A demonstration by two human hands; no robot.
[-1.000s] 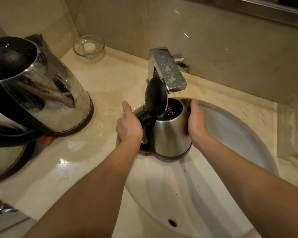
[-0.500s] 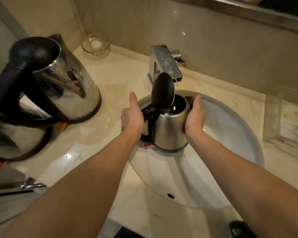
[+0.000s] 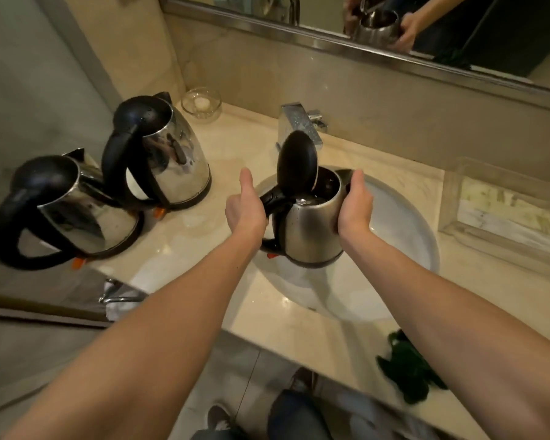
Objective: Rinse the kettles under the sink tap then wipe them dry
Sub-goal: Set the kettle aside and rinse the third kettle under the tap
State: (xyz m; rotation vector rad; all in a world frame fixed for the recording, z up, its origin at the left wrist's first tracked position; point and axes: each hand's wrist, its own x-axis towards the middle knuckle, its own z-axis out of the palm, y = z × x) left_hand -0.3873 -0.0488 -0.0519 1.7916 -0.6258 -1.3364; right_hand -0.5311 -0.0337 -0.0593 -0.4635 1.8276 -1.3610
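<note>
We have the basin [image 3: 404, 249] in front of us, and above its near-left part we hold the steel kettle [image 3: 311, 230] in the air, clear of the tap [image 3: 299, 125], which sits at about twelve o'clock from it. Our left hand [image 3: 245, 208] is wrapped around the black handle [image 3: 272, 201] with the thumb raised; our right hand [image 3: 354, 206] cups the far side of the body, fingers curled around the steel near the rim. Neither hand is loose.

Water glints inside, so we judge this to be the swirl-and-empty part of the rinse. To do it well, we should keep the left hand firm on the handle as the pivot, let the right hand steady and tip the wall, and pour over the middle of the basin, not the counter [image 3: 235, 147] edge. The hinged lid [image 3: 296, 163] stands open and nearly upright; we should mind that it does not swing shut or knock the tap.

The kettle's long axis runs base to mouth, close to upright, leaning slightly away from us. Its handle points to nine o'clock, its spout [image 3: 343, 173] to about two o'clock.

At nine o'clock on the counter stand two more kettles [image 3: 172, 160], lids closed, handles toward us.
</note>
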